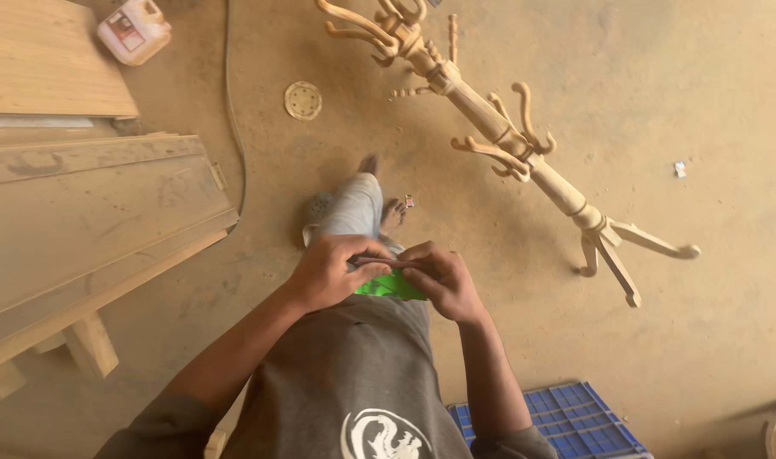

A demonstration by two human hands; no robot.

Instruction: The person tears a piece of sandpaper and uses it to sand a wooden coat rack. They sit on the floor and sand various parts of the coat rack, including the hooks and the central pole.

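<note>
Green sheet of thin, glossy material [390,286], folded or creased, sits between my two hands in front of my stomach, above my grey trouser leg. My left hand [328,272] grips it from the left with the fingers curled over the top edge. My right hand [443,280] pinches it from the right, fingers closed down on it, and a thin dark strip [384,262] runs between the two hands along the top of the green piece. I cannot tell whether that strip is part of the sheet or a separate thing.

As for progress, I judge the work on the sheet to be midway: it is bent and held tight on both sides, not laid out flat and not put down anywhere. How much of it is finished is hidden by my fingers.

Around me, a pale turned-wood coat stand [498,136] lies on the dusty floor [702,102] to my right, well apart from my hands. Stacked wooden boards [82,212] lie to my left, with a round sanding disc [303,100] and a white plastic jug [135,31] beyond them. A blue plastic crate [566,421] stands just beside my right elbow.
</note>
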